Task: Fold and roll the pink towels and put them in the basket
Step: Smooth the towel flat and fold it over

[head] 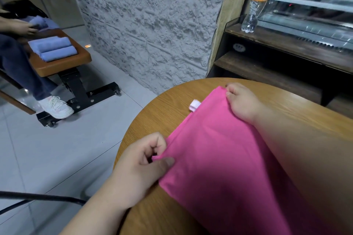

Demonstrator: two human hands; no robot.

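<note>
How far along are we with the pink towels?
Early. Nothing looks finished: no rolled pink towel and no basket is in view. In hand: one pink towel lies flat on the round wooden table, with the left hand pinching its near corner and the right hand gripping the far corner. Left to do: finish folding, roll it, put it in the basket.

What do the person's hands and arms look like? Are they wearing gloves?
No gloves. The left hand and right hand are bare, with no rings, watch or bracelets. Both forearms are bare too, no sleeves in view; the right one looks blurry.
</note>
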